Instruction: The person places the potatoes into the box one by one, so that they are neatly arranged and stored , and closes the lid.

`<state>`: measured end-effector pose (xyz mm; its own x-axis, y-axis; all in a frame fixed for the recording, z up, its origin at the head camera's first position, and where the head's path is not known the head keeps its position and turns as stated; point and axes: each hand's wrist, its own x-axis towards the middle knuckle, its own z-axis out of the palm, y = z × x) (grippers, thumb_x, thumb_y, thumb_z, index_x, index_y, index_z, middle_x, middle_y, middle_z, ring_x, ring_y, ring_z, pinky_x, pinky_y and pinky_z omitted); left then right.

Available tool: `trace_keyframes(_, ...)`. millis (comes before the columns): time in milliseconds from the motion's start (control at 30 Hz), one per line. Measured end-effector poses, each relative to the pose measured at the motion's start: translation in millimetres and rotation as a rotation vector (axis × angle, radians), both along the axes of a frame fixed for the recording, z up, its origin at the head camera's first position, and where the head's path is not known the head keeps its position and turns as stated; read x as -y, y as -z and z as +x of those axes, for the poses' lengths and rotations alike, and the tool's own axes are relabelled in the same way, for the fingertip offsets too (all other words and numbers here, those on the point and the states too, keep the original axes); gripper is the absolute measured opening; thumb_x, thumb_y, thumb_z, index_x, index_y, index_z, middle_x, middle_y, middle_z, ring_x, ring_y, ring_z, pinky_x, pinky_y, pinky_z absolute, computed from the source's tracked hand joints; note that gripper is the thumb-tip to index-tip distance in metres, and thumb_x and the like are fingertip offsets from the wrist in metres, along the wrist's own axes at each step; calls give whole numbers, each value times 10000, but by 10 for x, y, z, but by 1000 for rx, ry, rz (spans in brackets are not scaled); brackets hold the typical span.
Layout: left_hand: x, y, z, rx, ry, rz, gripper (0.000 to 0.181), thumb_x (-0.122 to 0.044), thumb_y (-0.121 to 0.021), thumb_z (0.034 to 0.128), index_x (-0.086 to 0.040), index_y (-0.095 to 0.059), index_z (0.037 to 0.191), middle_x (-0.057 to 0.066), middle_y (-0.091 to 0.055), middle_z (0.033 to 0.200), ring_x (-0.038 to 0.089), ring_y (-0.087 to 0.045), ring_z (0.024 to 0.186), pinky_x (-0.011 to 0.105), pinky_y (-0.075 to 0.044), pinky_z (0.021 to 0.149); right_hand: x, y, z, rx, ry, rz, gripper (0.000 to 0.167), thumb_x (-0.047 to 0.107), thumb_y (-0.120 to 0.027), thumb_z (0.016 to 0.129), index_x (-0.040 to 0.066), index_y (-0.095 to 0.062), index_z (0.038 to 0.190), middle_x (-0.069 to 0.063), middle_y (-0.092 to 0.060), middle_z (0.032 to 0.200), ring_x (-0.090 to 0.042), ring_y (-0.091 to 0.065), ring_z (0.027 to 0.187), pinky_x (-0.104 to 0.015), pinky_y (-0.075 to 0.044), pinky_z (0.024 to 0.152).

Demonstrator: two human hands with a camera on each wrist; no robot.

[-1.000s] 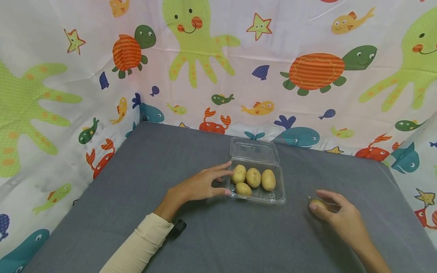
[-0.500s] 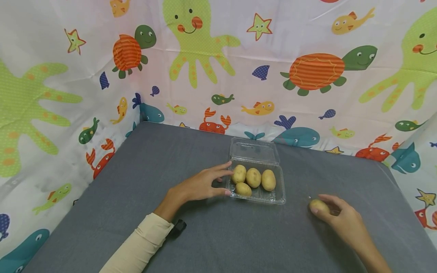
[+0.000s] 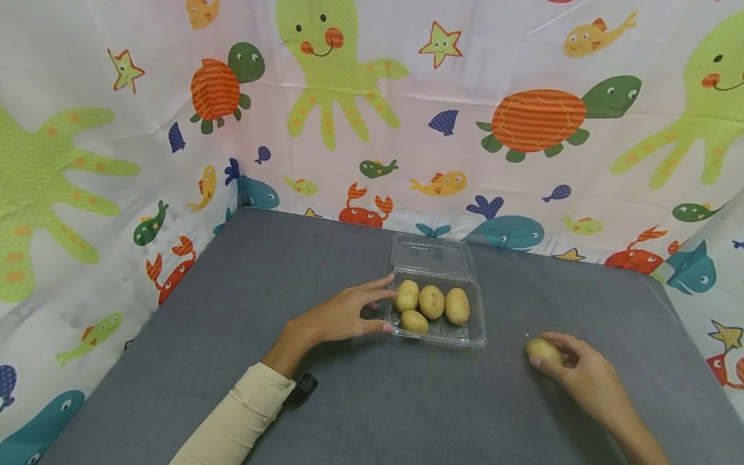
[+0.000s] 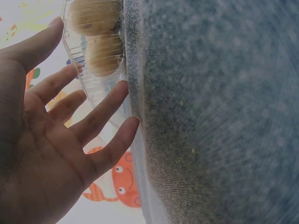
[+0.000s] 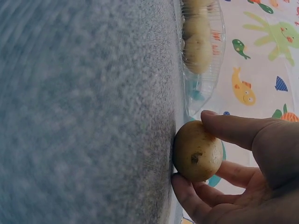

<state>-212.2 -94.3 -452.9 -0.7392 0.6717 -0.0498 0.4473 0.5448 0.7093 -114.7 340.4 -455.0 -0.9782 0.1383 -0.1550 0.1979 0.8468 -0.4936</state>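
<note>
A clear plastic clamshell container (image 3: 475, 330) lies on the table with its lid folded back. Several yellow potatoes (image 3: 431, 302) sit inside, one in front of the others at the left. My left hand (image 3: 343, 314) reaches to the container's left side, fingers spread and fairly straight, with fingertips and thumb at its edge. To the right of the container, my right hand (image 3: 587, 374) holds another potato (image 5: 198, 151) between thumb and fingers. This potato is down at the table surface, and the right wrist view shows a dark spot on its skin.
A dark grey cloth covers the table (image 3: 442, 407). Behind and to the sides hangs a white curtain (image 3: 372, 77) printed with sea animals, close behind the container's open lid (image 3: 433, 255). A small black device (image 3: 303, 387) is at the left wrist.
My right hand has shifted slightly and its thumb has moved lower on the potato, so more of the potato shows. The left hand and the container have stayed in place.
</note>
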Motion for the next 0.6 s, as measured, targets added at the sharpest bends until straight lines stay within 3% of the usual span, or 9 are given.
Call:
trace_keyframes(200,-1,7,-4,-2,-2,1,713,-468,-752,987,-274,-474,1615,-111,-188,1773,209,-610,1366,507,-456,1152,-15,-5,20,4,-5,-17,776,546,-823,899,-31,-637,1382,-322,-642,1344,-411,-693,1079,-541,-577,808)
trace_keyframes(600,0,11,-1,-3,-8,-9,712,-478,-751,985,-286,-476,1613,-130,-186,1769,193,-609,1356,509,-458,1145,27,-4,55,-69,-19,-4,720,522,-872,855,3,-700,1324,-303,-674,1323,-409,-727,1067,-401,-552,727)
